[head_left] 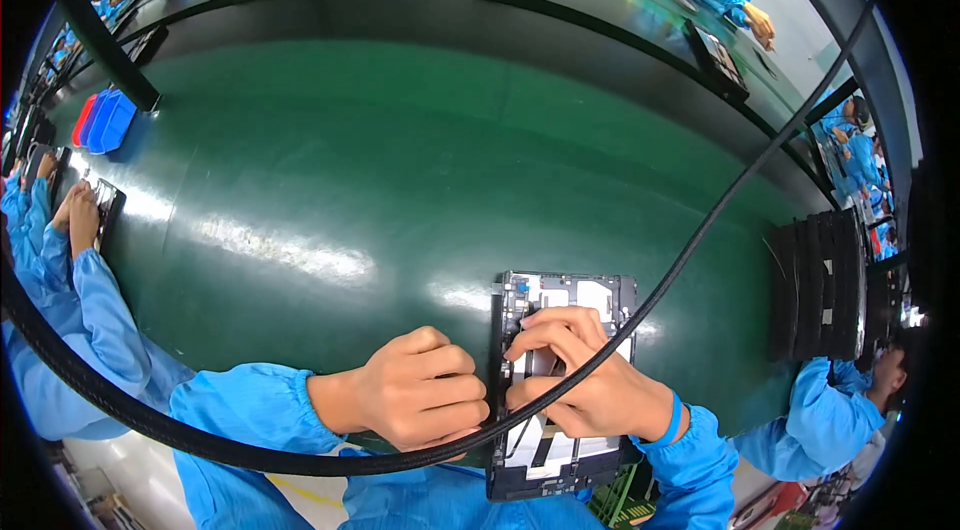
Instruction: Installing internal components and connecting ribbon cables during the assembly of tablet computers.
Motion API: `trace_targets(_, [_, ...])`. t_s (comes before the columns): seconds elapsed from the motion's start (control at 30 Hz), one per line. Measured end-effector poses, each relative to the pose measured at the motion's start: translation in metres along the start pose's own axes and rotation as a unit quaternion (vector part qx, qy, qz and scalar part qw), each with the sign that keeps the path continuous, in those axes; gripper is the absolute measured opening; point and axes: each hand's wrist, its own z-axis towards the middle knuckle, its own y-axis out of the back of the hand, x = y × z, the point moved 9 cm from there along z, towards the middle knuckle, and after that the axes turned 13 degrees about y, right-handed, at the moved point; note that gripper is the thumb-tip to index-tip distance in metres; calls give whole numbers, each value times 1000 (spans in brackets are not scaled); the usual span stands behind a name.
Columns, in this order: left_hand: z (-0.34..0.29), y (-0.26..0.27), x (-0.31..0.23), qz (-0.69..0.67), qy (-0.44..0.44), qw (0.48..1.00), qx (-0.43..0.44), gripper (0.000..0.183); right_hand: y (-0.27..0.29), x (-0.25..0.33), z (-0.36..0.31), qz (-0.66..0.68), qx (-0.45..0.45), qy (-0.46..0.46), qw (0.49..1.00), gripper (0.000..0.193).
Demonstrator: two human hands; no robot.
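Observation:
An opened tablet-like device (585,465), with a black frame and white and silver parts inside, lies at the near edge of the bench in front of me. Over its middle, my right hand (590,380) has its fingers bent inward toward the device's left side. Something greyish shows between thumb and forefinger, too hidden to name. My left hand (425,390) is curled into a fist close beside the device's left edge. Whatever it may hold is out of sight. A blue band (673,420) circles my right wrist.
A black cable (700,230) sweeps across the view in front of my hands. Blue and red bins (110,122) stand at the far left. Stacked black trays (820,285) are at the right. Co-workers' hands (82,215) handle another device at the left.

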Motion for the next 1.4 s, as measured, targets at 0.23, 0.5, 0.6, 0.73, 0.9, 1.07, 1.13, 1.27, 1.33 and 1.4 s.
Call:
trace_targets(0.23, [-20,-20,-31,-48,-116,987,102,15,-1,-1,17,2,6,-2,1000,13])
trace_targets(0.5, [-17,-44,-53,29,-197,965,173,17,2,-4,9,-125,-31,6,992,27])
trace_targets(0.6, [-5,-34,-29,53,-185,961,198,14,19,-19,7,-157,-66,-7,985,31])
trace_targets(0.73, [19,-9,7,64,-141,979,136,25,17,-20,0,-135,-84,-4,987,33])
trace_targets(0.9, [22,-13,17,10,-166,976,137,33,22,-12,2,-145,-113,19,983,25])
trace_targets(1.07, [12,-20,19,58,-190,965,171,41,22,-12,-1,-129,-91,40,987,24])
trace_targets(1.13, [13,-19,18,56,-195,963,176,42,30,-13,1,-82,-115,32,990,24])
trace_targets(1.27, [20,-18,17,15,-186,966,178,37,32,-19,1,-27,-107,17,994,21])
trace_targets(1.33, [25,-21,22,-19,-172,966,191,34,31,-22,2,-17,-104,12,994,20])
trace_targets(1.4, [25,-26,22,-41,-192,961,197,27,30,-23,2,-6,-95,13,995,17])
